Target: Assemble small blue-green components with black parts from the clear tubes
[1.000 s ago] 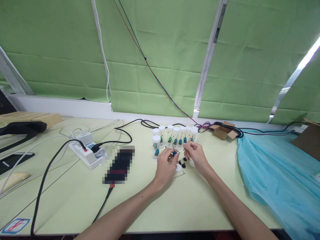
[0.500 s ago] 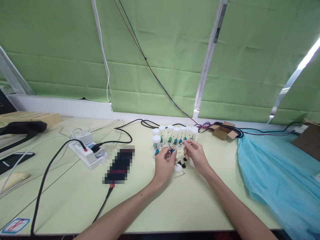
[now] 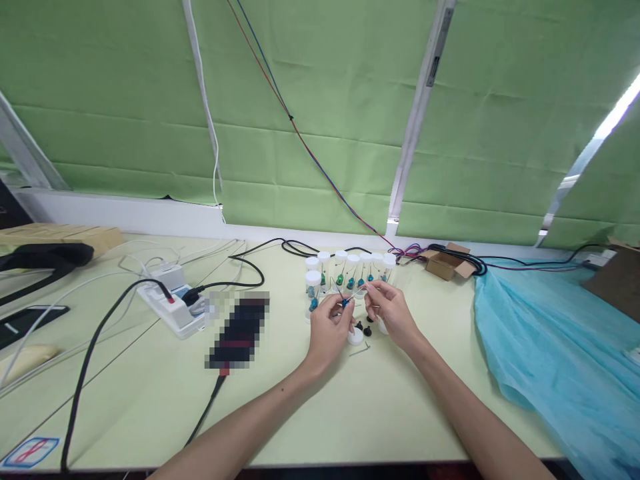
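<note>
My left hand [image 3: 327, 333] is closed around a small blue part [image 3: 345, 302] with thin metal wires standing out of it. Between the fingertips of my right hand [image 3: 395, 313] is one end of a thin metal rod [image 3: 357, 291], whose other end meets the blue part. Just behind both hands stand several clear vials with white caps [image 3: 313, 277], holding blue and green pieces with wires. Below the fingers lie small black knobs [image 3: 368, 331], a loose white cap [image 3: 355, 337] and a thin bent metal piece [image 3: 360, 350].
To the left are a blurred-out dark device [image 3: 239, 332] on a cable and a white power strip [image 3: 177, 310] with plugs. An opened cardboard box [image 3: 447, 264] and black cables sit at the back right. Blue sheeting [image 3: 545, 347] drapes over the right side.
My right hand has shifted slightly left, toward my left hand, still pinching the rod. The left hand stays nearly in place.
</note>
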A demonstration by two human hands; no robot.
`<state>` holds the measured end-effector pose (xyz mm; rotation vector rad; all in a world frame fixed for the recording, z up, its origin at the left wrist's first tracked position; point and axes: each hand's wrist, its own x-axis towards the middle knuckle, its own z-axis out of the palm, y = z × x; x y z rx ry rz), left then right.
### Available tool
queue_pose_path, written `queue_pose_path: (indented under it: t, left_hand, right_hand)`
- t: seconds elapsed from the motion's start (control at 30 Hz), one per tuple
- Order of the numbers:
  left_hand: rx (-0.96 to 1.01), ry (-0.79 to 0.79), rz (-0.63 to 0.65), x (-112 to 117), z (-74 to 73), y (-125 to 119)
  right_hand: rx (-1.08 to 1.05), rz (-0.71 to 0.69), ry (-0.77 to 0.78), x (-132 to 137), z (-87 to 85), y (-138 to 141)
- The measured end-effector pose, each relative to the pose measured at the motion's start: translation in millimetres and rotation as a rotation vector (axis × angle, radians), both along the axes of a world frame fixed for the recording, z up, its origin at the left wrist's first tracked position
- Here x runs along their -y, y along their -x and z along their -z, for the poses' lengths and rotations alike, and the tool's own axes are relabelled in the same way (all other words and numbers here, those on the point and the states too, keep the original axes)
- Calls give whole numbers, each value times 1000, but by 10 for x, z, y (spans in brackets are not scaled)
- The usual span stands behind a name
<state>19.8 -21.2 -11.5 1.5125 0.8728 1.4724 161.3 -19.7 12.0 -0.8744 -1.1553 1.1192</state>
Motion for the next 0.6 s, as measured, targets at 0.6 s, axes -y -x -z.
queue_pose_path:
  t: [0.6]
  left_hand:
    - [-206,-157,-53,58,-25,17]
  right_hand:
    - [19,100,5,-18,2,11]
